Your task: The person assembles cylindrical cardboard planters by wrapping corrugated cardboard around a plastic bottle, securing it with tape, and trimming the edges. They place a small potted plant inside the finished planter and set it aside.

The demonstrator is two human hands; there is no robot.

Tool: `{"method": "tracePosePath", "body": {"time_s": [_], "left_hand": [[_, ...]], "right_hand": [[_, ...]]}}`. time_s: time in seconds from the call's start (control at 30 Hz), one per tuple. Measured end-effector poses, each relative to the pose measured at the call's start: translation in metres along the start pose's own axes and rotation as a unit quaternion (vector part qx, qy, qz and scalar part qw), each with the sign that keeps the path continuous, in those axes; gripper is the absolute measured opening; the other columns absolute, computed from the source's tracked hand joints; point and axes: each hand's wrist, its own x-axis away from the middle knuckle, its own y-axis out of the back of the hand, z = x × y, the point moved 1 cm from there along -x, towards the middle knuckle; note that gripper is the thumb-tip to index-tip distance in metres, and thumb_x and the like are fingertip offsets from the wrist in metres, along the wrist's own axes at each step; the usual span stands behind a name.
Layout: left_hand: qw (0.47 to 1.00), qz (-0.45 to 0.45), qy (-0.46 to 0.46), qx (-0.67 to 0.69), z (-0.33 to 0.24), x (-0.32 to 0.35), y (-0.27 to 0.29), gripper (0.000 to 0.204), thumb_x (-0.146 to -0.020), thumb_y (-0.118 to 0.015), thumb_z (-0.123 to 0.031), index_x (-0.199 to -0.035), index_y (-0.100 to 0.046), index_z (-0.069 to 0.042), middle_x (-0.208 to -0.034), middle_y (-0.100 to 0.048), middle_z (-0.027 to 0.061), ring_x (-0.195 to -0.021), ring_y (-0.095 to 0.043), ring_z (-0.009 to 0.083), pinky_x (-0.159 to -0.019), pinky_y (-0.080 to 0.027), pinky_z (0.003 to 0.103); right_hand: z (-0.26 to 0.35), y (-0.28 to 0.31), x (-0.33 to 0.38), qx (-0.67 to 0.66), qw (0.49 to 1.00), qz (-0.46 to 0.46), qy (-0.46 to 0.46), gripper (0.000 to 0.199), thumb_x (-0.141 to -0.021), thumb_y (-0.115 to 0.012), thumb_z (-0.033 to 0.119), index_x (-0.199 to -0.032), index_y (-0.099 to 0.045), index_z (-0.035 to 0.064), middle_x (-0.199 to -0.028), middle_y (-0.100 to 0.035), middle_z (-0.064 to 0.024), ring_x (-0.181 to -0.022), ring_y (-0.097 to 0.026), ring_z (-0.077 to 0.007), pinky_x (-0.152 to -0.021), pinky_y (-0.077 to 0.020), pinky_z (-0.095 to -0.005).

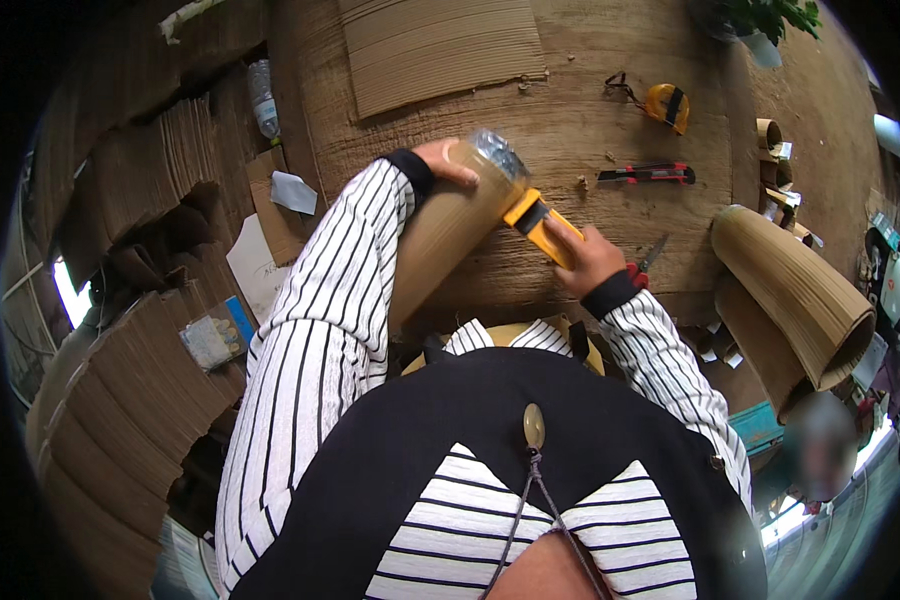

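A rolled brown cardboard tube [440, 235] lies slantwise in front of me, its far end covered with shiny clear plastic or tape [497, 153]. My left hand [444, 160] grips the tube near that end, thumb on top and the other fingers partly hidden. In my right hand [592, 262] is a yellow-and-black tool [540, 224], its front end against the tube's right side. Its exact kind is unclear. Red-handled scissors [642, 268] lie beside my right wrist.
On the wooden table [570, 120] are a red-and-black utility knife [650, 174], a yellow tape measure [667, 106] and a corrugated cardboard sheet [440, 50]. More rolled cardboard tubes [785, 290] stand at right. Stacked cardboard [120, 400] and a plastic bottle [263, 100] are at left.
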Motion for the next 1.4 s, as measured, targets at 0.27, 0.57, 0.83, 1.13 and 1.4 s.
{"method": "tracePosePath", "body": {"time_s": [0.27,0.57,0.83,1.13,1.4], "left_hand": [[0.925,-0.266,-0.035,-0.269,0.054,0.079,0.004,0.106,-0.064,-0.083,-0.041,-0.146,-0.029,-0.001,-0.147,-0.033,0.0195,-0.134,-0.038,0.0353,-0.112,-0.030,0.041],[0.756,-0.485,0.075,-0.434,0.015,0.063,-0.058,0.114,-0.059,-0.085,-0.042,-0.149,-0.018,-0.020,-0.148,-0.027,0.0106,-0.135,-0.032,0.0327,-0.109,-0.029,0.051],[0.810,-0.411,0.160,-0.386,-0.001,0.072,-0.049,0.127,-0.051,-0.088,-0.054,-0.150,-0.013,-0.024,-0.152,-0.022,0.0076,-0.138,-0.028,0.0326,-0.111,-0.031,0.048],[0.967,-0.239,-0.050,-0.070,0.056,0.070,0.094,0.111,-0.058,-0.090,-0.039,-0.146,-0.031,-0.004,-0.145,-0.041,0.0175,-0.133,-0.041,0.0285,-0.105,-0.037,0.036],[0.844,-0.370,0.076,-0.381,0.019,0.112,0.097,0.103,-0.067,-0.079,-0.037,-0.151,-0.021,-0.023,-0.150,-0.031,0.0163,-0.133,-0.040,0.0361,-0.106,-0.038,0.048]], "right_hand": [[0.062,-0.002,-0.026,-0.035,0.994,-0.050,0.085,0.074,-0.068,-0.076,0.017,-0.135,-0.051,0.0300,-0.084,-0.051,-0.0129,-0.069,-0.060,-0.0318,-0.062,-0.0522,-0.0422],[0.108,0.078,-0.034,-0.039,0.993,-0.048,0.101,0.066,-0.066,-0.071,0.020,-0.131,-0.057,0.0268,-0.081,-0.057,-0.0128,-0.070,-0.062,-0.0318,-0.062,-0.0525,-0.0407],[0.051,0.089,0.052,0.006,0.996,-0.017,0.083,0.075,-0.062,-0.077,0.014,-0.133,-0.055,0.0282,-0.079,-0.053,-0.0106,-0.062,-0.060,-0.0288,-0.055,-0.0520,-0.0395],[0.039,-0.026,-0.087,-0.014,0.995,-0.043,0.089,0.068,-0.070,-0.076,0.020,-0.132,-0.053,0.0351,-0.081,-0.055,-0.0132,-0.067,-0.063,-0.0321,-0.058,-0.0525,-0.0423],[0.110,-0.018,-0.142,-0.038,0.994,-0.054,0.088,0.066,-0.072,-0.075,0.025,-0.133,-0.051,0.0348,-0.086,-0.057,-0.0137,-0.072,-0.064,-0.0325,-0.064,-0.0542,-0.0428]]}}
